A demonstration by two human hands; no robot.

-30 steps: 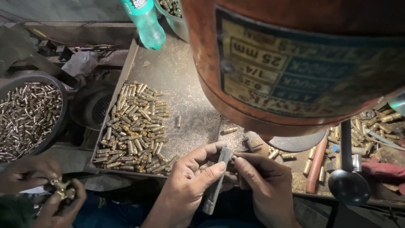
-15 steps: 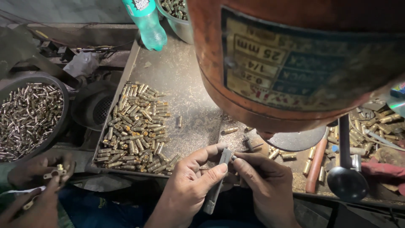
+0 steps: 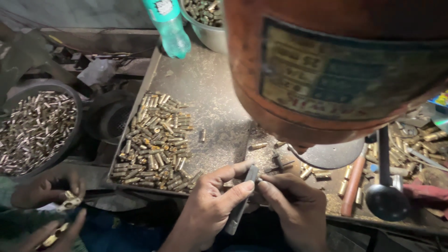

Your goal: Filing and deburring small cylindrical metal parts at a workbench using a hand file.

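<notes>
left hand (image 3: pixel 210 210) pinches grey metal bar (image 3: pixel 240 203), long axis tilted away; right hand (image 3: pixel 291 207) fingertips closed at its upper end.

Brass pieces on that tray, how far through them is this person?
Done: cannot tell; no separate finished batch shows. In hand: left hand and right hand pinch a grey metal bar. Left: a large heap of brass pieces covers the tray.

A pile of fittings (image 3: pixel 156 140) lies on the tray (image 3: pixel 210 88) ahead of me; a bowl (image 3: pixel 39 126) sits left, a ladle (image 3: pixel 386 196) right.
</notes>
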